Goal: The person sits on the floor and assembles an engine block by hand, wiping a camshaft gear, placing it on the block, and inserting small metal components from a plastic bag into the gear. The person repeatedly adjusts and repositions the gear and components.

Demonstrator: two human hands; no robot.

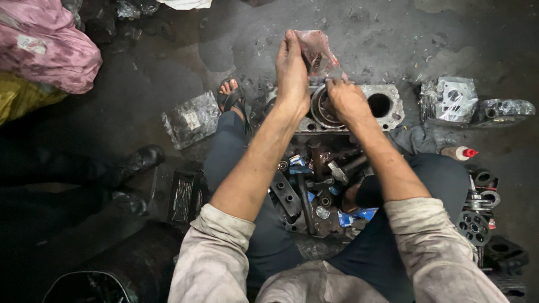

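While the person sits on the dark, oily floor (393, 33) with knees apart, the left hand (292, 70) is raised over the work, its fingers pinched shut on a small clear plastic bag (319, 49) with a reddish tint; held up like this, the bag hangs free above the metal block (393, 90) instead of dragging in the grime. What is inside it is too blurred to name. The right hand (347, 100) rests on the round liner (323, 112) seated in the block's left bore, fingers curled down onto its rim, though whether they truly grip it I cannot tell. One grey block lies just beyond the knees, with two large bores: one filled by the liner, one open bore (379, 104) beside it. Between the legs a single heap of dark tools and parts (314, 191) stays within easy reach. Two plastic-wrapped parts (449, 100) lie to the right of the block and one wrapped packet (191, 119) to the left. One small bottle with a red cap (459, 152) lies on its side near the right knee. One sandalled foot (232, 95) shows beside the block, and one pink sack (45, 45) sits far left
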